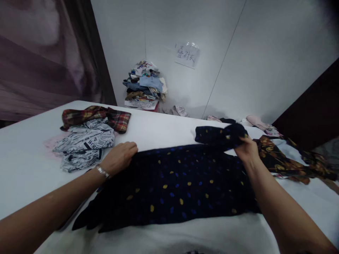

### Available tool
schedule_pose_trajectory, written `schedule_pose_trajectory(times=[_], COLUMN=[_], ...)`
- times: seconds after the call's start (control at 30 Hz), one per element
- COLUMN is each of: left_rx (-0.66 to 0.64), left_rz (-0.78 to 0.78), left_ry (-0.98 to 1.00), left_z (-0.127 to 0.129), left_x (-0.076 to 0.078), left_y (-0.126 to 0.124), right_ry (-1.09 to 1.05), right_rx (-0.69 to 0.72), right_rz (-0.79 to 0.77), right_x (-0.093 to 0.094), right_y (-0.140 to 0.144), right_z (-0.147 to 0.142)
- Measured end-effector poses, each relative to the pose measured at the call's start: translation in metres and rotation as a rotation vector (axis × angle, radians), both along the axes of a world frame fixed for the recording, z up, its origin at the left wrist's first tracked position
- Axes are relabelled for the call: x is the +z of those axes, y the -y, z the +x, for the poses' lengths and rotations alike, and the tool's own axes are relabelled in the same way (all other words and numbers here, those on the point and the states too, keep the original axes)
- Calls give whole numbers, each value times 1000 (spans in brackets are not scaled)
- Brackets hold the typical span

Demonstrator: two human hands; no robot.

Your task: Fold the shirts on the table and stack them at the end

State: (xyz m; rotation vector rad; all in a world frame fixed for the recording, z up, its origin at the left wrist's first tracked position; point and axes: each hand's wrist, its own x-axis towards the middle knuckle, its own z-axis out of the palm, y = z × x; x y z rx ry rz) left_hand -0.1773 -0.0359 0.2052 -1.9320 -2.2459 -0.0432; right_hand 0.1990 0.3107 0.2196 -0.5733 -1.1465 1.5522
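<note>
A dark navy garment with yellow and blue spots (174,187) lies spread flat on the white table (23,158) in front of me. My left hand (119,157) rests palm down on its left far corner, fingers together, a bracelet at the wrist. My right hand (247,150) grips a bunched part of the same garment, perhaps a sleeve (219,135), lifted and folded over at the far right corner.
Left of the garment lie a black-and-white printed cloth (84,144) and a red plaid shirt (97,116). A dark patterned garment (286,158) sprawls at the right. A heap of clothes (144,86) sits against the white wall beyond the table, under a paper sign (186,54).
</note>
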Motion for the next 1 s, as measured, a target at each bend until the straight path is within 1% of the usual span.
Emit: schedule_pose_trajectory(times=[0.07,0.1,0.17,0.2,0.27,0.37,0.43,0.5,0.57,0.6,0.63,0.7,0.77,0.83,0.9,1.0], left_rx=[-124,-158,-171,-158,-124,-90,-93,-93,-62,-34,-4,45,75,87,95,105], left_rz=[11,7,-6,-8,8,71,71,34,1,-6,-10,-25,-57,-92,-107,-108], left_ry=[56,87,131,139,134,102,91,104,134,150,162,167,165,169,171,150], left_z=[14,19,27,29,33,39,43,46,46,46,45,45,45,45,46,50], left_x=[-14,-21,-31,-32,-28,-16,-14,-20,-30,-36,-41,-49,-55,-58,-59,-56], left_y=[22,30,39,40,40,42,49,60,70,75,78,82,83,83,82,81], right_ry=[77,134,241,276,283,194,176,292,496,603,705,884,1030,1113,1174,1322], right_rx=[-30,-52,-69,-77,-105,-158,-150,-52,70,103,105,7,-136,-202,-160,-45], right_rz=[-90,-156,-255,-282,-277,-172,-108,-115,-171,-199,-212,-159,-18,148,264,332], right_x=[-32,-47,-68,-73,-73,-56,-47,-45,-49,-51,-53,-54,-51,-46,-42,-44], right_y=[25,35,52,58,67,79,90,101,108,108,107,98,84,69,55,42], right_z=[46,64,90,98,108,118,128,140,151,155,158,157,147,129,106,67])
